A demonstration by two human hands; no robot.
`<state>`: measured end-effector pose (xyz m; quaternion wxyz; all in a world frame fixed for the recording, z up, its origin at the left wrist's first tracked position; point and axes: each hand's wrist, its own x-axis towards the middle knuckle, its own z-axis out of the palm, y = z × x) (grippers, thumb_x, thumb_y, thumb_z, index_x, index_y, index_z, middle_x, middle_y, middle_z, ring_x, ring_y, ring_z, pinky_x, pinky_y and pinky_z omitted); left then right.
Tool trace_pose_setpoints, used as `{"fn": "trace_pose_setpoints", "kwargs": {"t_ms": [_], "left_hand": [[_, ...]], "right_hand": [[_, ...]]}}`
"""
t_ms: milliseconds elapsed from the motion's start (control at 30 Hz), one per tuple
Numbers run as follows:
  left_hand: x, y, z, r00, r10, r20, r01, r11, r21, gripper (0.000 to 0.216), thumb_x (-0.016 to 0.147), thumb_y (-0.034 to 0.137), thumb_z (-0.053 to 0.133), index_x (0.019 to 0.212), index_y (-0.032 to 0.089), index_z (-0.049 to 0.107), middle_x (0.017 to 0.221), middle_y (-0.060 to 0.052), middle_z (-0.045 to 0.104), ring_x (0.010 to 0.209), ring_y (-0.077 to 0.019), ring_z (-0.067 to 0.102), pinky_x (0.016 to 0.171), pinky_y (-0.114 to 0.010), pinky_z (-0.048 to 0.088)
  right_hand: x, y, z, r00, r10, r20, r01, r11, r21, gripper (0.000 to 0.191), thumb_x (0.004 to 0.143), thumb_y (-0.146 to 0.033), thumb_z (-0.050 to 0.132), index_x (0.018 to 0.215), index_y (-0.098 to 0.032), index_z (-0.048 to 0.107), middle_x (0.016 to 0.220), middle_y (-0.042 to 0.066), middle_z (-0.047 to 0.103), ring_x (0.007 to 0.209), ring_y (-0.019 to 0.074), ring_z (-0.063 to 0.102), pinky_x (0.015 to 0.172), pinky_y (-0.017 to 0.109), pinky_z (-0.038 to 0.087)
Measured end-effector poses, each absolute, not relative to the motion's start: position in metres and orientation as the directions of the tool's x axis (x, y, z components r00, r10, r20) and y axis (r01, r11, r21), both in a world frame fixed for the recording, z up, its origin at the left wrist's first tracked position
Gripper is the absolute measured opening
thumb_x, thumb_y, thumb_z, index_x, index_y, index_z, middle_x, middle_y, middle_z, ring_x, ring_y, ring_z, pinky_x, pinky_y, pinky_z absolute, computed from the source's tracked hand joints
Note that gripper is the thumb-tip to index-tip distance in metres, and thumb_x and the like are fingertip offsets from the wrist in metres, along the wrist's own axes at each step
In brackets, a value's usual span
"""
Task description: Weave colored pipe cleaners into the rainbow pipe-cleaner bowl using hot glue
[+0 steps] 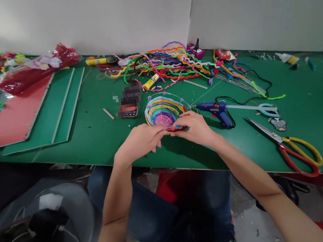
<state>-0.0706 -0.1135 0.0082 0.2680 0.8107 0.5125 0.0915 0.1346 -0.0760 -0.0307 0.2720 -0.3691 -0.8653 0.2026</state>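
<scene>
A small round bowl (162,108) of coiled rainbow-striped cord, pink and purple at its centre, is tilted toward me over the table's front part. My left hand (143,138) grips its near left rim with fingers closed. On the near right rim, my right hand (193,126) pinches with thumb and fingers, close to the left fingertips. A thin pale strand with small purple knots (182,99) loops above the bowl's far rim. Just right of my right hand lies a blue glue gun (219,111). My fingers hide the bowl's near edge.
Large scissors (284,142) with red and yellow handles lie at the right, near light-blue scissors (267,110). Behind the bowl are a phone (130,100), a yellow glue stick (151,81) and a heap of colourful fuzzy stems (167,64). Red and green boards (19,115) lie left.
</scene>
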Motion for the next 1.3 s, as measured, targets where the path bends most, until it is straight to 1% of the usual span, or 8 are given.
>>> {"fn": "trace_pose_setpoints", "kwargs": {"t_ms": [233,467,533,667,800,933,1200,1300], "left_hand": [[-0.071,-0.111,0.003,0.470,0.880,-0.064,0.804,-0.397,0.442,0.030,0.094,0.027,0.039,0.085,0.022,0.067,0.058,0.007,0.067,0.043,-0.0056,0.058,0.054,-0.017,0.043],[-0.064,-0.117,0.006,0.445,0.895,-0.017,0.895,-0.445,0.008,0.024,0.091,0.026,0.043,0.088,0.019,0.066,0.061,-0.004,0.067,0.054,-0.0188,0.064,0.050,-0.023,0.039],[-0.059,-0.118,0.005,0.436,0.900,0.001,0.899,-0.435,-0.046,0.024,0.092,0.024,0.041,0.095,0.018,0.064,0.063,-0.006,0.067,0.056,-0.0218,0.065,0.050,-0.025,0.040],[-0.053,-0.117,0.000,0.469,0.882,0.035,0.883,-0.470,0.005,0.029,0.095,0.026,0.035,0.115,0.017,0.054,0.066,-0.005,0.067,0.060,-0.0204,0.067,0.053,-0.024,0.041],[-0.050,-0.110,-0.009,0.458,0.883,0.106,0.855,-0.470,0.221,0.025,0.097,0.028,0.032,0.108,0.017,0.052,0.068,-0.001,0.068,0.056,-0.0129,0.064,0.054,-0.020,0.040],[-0.049,-0.105,-0.015,0.432,0.893,0.130,0.798,-0.445,0.406,0.022,0.098,0.027,0.032,0.100,0.018,0.052,0.066,0.004,0.069,0.047,-0.0072,0.059,0.053,-0.018,0.039],[-0.050,-0.106,-0.007,0.454,0.889,0.058,0.858,-0.454,0.240,0.021,0.095,0.024,0.037,0.092,0.017,0.056,0.056,0.002,0.065,0.046,-0.0096,0.058,0.053,-0.020,0.038],[-0.052,-0.107,-0.006,0.463,0.884,0.063,0.853,-0.464,0.240,0.021,0.095,0.024,0.038,0.091,0.018,0.057,0.057,0.003,0.066,0.047,-0.0100,0.059,0.053,-0.021,0.038]], "right_hand": [[0.133,-0.076,-0.031,-0.583,0.738,0.340,0.540,0.664,-0.517,0.012,0.075,-0.038,0.073,0.080,-0.028,0.072,0.079,-0.002,0.075,0.078,0.0168,0.065,0.090,0.035,0.041],[0.132,-0.076,-0.031,-0.547,0.765,0.339,0.530,0.631,-0.567,0.011,0.074,-0.037,0.074,0.077,-0.027,0.071,0.078,-0.001,0.074,0.082,0.0188,0.065,0.086,0.034,0.042],[0.132,-0.075,-0.030,-0.513,0.789,0.338,0.545,0.604,-0.582,0.012,0.074,-0.037,0.074,0.078,-0.027,0.071,0.079,0.000,0.074,0.082,0.0195,0.065,0.084,0.034,0.042],[0.134,-0.073,-0.026,-0.461,0.833,0.306,0.536,0.536,-0.652,0.020,0.076,-0.043,0.070,0.074,-0.023,0.069,0.072,0.000,0.071,0.070,0.0157,0.062,0.070,0.029,0.041],[0.136,-0.072,-0.023,-0.422,0.862,0.283,0.491,0.479,-0.727,0.026,0.077,-0.046,0.068,0.072,-0.021,0.066,0.069,-0.001,0.069,0.062,0.0122,0.059,0.061,0.026,0.039],[0.135,-0.072,-0.024,-0.409,0.857,0.315,0.516,0.502,-0.694,0.023,0.077,-0.044,0.069,0.072,-0.022,0.066,0.069,-0.001,0.070,0.063,0.0129,0.060,0.065,0.027,0.040],[0.134,-0.071,-0.038,-0.382,0.851,0.361,0.543,0.523,-0.657,0.021,0.077,-0.044,0.070,0.072,-0.023,0.067,0.072,0.001,0.071,0.073,0.0179,0.063,0.076,0.033,0.043],[0.134,-0.071,-0.037,-0.366,0.854,0.369,0.523,0.517,-0.678,0.017,0.074,-0.042,0.072,0.073,-0.024,0.069,0.076,0.001,0.072,0.077,0.0192,0.063,0.078,0.035,0.043]]}}
